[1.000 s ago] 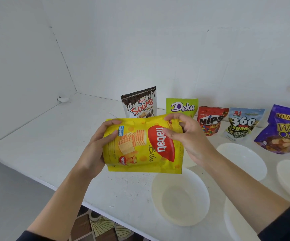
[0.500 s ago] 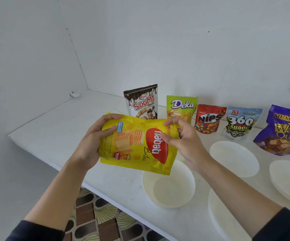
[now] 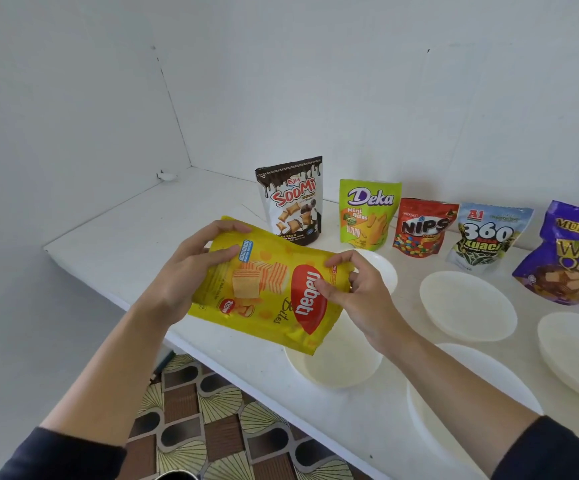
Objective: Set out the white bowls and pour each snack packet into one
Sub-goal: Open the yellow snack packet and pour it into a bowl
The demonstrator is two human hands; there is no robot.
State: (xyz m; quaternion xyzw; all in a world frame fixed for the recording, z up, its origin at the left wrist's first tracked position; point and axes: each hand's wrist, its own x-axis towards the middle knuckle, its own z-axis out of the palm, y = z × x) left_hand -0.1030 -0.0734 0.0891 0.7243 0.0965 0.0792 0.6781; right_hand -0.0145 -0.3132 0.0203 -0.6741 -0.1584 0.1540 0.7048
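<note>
White counter (image 3: 149,237) set in a white-walled corner. Yellow Nabati packet (image 3: 274,289) held sideways in the air above it, over the nearest white bowl (image 3: 343,362). Left hand (image 3: 191,271) wraps the packet's base at 9 o'clock, fingers curled shut on it. Right hand (image 3: 357,292) pinches the top edge at 3 o'clock, thumb against fingertips. More bowls (image 3: 468,306) spread toward 3 o'clock. At 12 to 2 o'clock along the wall stand SooMi (image 3: 291,202), Deka (image 3: 367,213), Nips (image 3: 423,226), 360 Kuaci (image 3: 485,237) and a purple wafer pouch (image 3: 572,254)
</note>
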